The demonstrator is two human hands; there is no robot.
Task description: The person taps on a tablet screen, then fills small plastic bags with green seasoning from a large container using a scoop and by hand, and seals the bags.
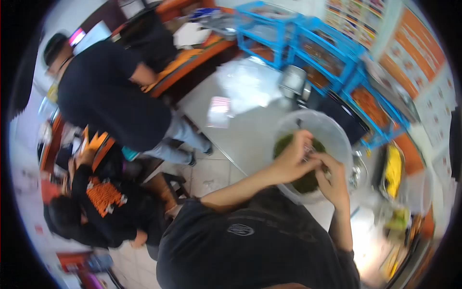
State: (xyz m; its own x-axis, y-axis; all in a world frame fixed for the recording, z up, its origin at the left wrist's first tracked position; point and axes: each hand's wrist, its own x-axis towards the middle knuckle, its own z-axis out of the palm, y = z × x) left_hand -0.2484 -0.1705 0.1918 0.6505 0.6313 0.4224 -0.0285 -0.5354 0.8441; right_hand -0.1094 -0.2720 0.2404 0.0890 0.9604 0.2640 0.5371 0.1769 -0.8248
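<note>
Both hands meet over a large translucent round tub with dark green contents. My left hand has its fingers bent and pinched together. Close against it, my right hand has its thumb and fingers drawn together too. Something small and shiny seems to lie between the fingertips, but blur keeps me from telling what it is. A dark handle-like thing shows at the tub's far inner side.
Metal canisters stand beyond the tub, near blue racks with trays. To the right are a shiny metal bowl and a yellow item. One person stands at left; another sits nearby.
</note>
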